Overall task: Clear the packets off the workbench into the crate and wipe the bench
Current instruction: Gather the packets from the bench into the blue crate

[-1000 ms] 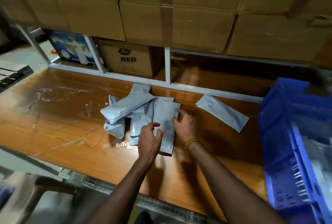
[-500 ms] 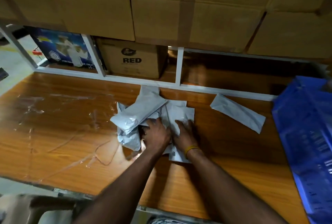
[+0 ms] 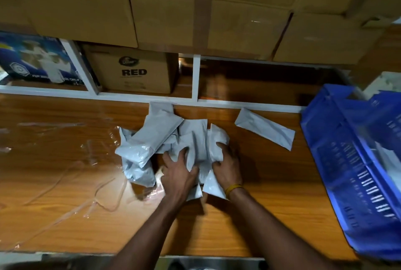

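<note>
A pile of grey packets (image 3: 152, 139) lies in the middle of the wooden workbench (image 3: 271, 204). My left hand (image 3: 178, 172) and my right hand (image 3: 226, 165) both clutch packets at the pile's near right side, fingers curled into the plastic. One single grey packet (image 3: 264, 131) lies apart to the right, near the shelf frame. The blue crate (image 3: 355, 172) stands tilted at the bench's right end, with pale packets partly visible inside.
Clear plastic film (image 3: 86, 183) lies crumpled over the left half of the bench. A white shelf frame (image 3: 196, 79) runs along the back, with a brown carton marked RED (image 3: 130, 72) and a blue printed box (image 3: 36, 59) behind it. Large cartons (image 3: 195, 9) hang overhead.
Both hands have gone from resting on the flat packets to closing around them and bunching them together. The view has moved closer and shifted left relative to the crate.
</note>
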Tool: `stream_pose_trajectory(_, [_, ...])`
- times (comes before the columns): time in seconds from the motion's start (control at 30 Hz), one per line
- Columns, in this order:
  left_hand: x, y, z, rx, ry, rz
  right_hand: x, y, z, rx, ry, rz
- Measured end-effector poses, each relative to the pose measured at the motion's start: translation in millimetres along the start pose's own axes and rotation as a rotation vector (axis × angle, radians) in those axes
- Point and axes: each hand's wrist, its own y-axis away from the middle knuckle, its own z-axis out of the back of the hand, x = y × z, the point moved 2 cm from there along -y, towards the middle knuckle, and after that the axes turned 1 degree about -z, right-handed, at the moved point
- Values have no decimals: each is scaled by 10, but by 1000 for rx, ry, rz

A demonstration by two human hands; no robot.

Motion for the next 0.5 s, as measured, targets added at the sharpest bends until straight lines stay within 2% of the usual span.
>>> stream_pose_trajectory(0.1, [-136,173,6,-24,201,-63,-32,65,176,-68,-123,-37])
stream_pose_trajectory(0.2, [-381,309,-16,-114,347,-134,-93,118,423,-160,-178,6])
stream_pose_trajectory(0.33, [-845,455,-98,-208,449,-200,-171,145,934,-271,-216,94])
stream_pose_trajectory(0.5, [-1572,642,-368,-188,518,-265,-366,160,1850,-404,-207,184])
